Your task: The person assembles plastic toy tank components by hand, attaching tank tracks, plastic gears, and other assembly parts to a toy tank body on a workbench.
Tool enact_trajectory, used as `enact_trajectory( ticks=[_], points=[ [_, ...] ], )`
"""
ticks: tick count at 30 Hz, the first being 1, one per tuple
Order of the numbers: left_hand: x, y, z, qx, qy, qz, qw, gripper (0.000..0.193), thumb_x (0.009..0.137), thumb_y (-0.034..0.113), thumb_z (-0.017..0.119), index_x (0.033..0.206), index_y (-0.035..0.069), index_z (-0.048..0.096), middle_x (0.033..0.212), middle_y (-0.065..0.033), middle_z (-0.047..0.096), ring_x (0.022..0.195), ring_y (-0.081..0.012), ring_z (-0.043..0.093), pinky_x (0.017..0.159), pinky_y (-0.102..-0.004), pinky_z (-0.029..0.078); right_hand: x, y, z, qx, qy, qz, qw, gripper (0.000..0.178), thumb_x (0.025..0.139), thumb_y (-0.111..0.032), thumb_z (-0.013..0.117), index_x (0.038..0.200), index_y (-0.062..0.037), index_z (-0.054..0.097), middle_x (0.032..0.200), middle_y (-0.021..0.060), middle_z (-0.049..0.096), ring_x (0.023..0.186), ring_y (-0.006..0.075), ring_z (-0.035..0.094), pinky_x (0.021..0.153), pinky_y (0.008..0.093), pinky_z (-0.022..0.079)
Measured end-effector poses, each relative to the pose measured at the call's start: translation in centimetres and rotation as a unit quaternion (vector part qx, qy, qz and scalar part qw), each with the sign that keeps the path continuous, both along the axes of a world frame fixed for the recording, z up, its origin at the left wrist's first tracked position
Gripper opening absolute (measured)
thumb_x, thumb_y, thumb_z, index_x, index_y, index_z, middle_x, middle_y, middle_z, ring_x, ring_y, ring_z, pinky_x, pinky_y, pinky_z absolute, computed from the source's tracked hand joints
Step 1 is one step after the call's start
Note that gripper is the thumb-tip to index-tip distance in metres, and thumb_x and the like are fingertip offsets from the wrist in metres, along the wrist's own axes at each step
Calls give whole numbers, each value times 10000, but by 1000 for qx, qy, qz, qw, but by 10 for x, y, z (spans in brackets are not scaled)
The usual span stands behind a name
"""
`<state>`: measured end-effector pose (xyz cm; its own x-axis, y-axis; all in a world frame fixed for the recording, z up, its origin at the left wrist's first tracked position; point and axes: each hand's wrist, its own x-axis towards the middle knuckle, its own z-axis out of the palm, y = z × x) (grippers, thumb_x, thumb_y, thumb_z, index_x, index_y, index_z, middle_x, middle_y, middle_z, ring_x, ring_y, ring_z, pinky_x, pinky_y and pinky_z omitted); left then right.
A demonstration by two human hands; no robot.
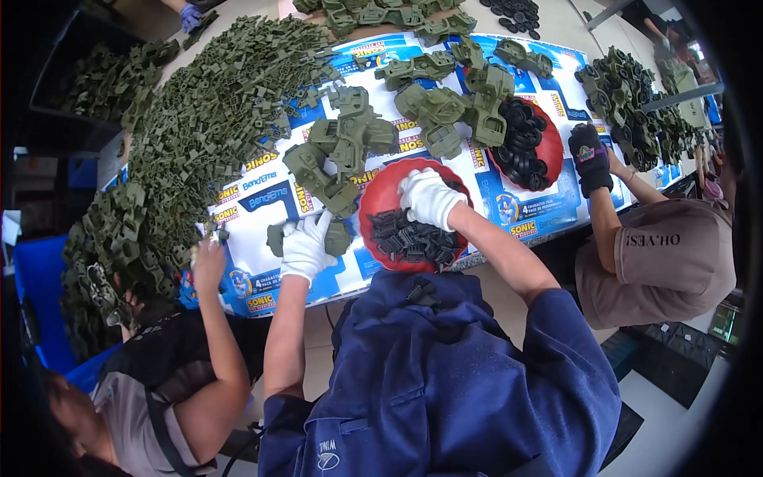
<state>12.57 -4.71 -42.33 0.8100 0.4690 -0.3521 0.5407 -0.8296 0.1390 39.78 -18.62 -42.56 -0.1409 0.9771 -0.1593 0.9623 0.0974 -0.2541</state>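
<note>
My left hand [307,250], in a white glove, is closed over a green plastic toy vehicle body [337,238] lying near the table's front edge. The body shows on both sides of the glove. Farther right, my right hand [430,198], gloved in white too, reaches into a red bowl [370,199] with its fingers bent down at the small black plastic parts [415,242]. Whatever its fingertips pinch is hidden. Several more green vehicle bodies [350,133] lie just beyond my left hand, some touching one another.
A large heap of small green parts [214,103] covers the table's left side. A second red bowl [551,151] holds black wheels [520,147]. Dark-wheeled green vehicles [628,99] are piled at right. Co-workers sit close on both sides; the right one's dark-gloved hand [590,159] rests near the wheel bowl.
</note>
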Motion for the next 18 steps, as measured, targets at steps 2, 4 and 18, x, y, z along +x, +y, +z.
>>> enact_trajectory(
  ticks=[2, 4, 18],
  points=[
    [3, -1, 12, -36, 23, 16, 999, 962, 527, 299, 880, 1368, 182, 428, 1346, -129, 452, 1193, -295, 512, 964, -442, 435, 8, -4, 2, 55, 56, -21, 997, 170, 643, -217, 723, 789, -133, 740, 931, 48, 686, 918, 267, 619, 784, 421, 460],
    [0, 1, 11, -55, 87, 15, 995, 870, 563, 386, 852, 1318, 142, 494, 1316, -146, 466, 1189, -306, 512, 958, -448, 435, 15, -3, 14, 92, 150, -58, 983, 194, 692, -224, 726, 829, -87, 719, 973, 90, 698, 929, 284, 643, 824, 407, 485],
    [-19, -18, 30, -174, -68, 215, 958, 892, 624, 529, 833, 1311, 69, 498, 1242, -187, 603, 1113, -342, 617, 959, -386, 489, -9, -17, 62, 78, 340, -292, 891, 250, 914, -153, 626, 1129, -30, 654, 1058, 126, 695, 1002, 232, 659, 892, 327, 501]
  ],
)
